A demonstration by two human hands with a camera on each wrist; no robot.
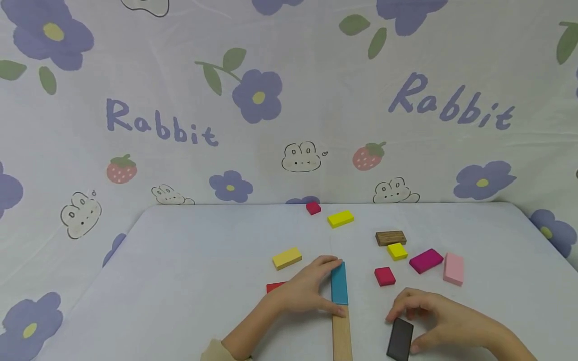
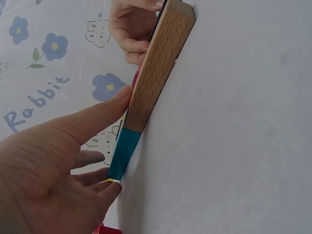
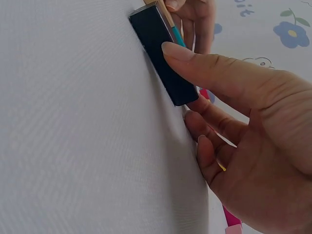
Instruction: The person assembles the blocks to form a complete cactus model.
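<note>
A blue block (image 1: 339, 285) and a natural wood block (image 1: 341, 337) lie end to end in a straight line on the table. My left hand (image 1: 303, 289) holds the blue block, fingertips at its far end. Its thumb touches the wood block near the seam, as the left wrist view also shows. To the right, my right hand (image 1: 444, 321) grips a black block (image 1: 400, 340) between thumb and fingers. In the right wrist view, the thumb presses the side of the black block (image 3: 163, 58). A red block (image 1: 274, 287) is partly hidden behind my left hand.
Ahead of my right hand lie a crimson block (image 1: 385, 276), a yellow block (image 1: 397, 251), a brown block (image 1: 390, 238), a magenta block (image 1: 426, 261) and a pink block (image 1: 453, 269). Farther left are a pale yellow block (image 1: 287, 258), a bright yellow block (image 1: 340, 218) and a small red block (image 1: 313, 207).
</note>
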